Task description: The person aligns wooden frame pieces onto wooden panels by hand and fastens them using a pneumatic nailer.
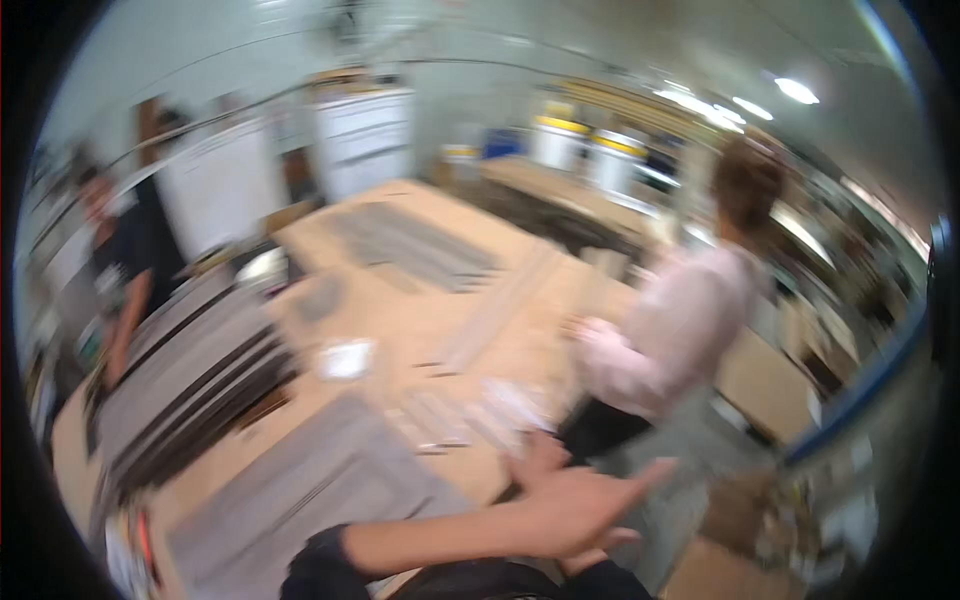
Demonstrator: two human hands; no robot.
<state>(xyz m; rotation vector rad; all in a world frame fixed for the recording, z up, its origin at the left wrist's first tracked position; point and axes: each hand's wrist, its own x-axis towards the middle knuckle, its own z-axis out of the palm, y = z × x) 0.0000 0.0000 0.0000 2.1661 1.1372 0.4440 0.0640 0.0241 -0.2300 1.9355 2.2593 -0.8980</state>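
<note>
Loosely spread and apparently empty, the left hand overlaps the right hand, whose grip I cannot tell, near pale strips on the table, white buckets, contents hidden, beyond.

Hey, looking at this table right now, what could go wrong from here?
The left hand is close to the pale glossy strips, so a careless sweep might knock some off the table. The person in pink stands near that hand too, so arms could bump. The stacked grey panels look staggered and might slide if leaned on.
</note>
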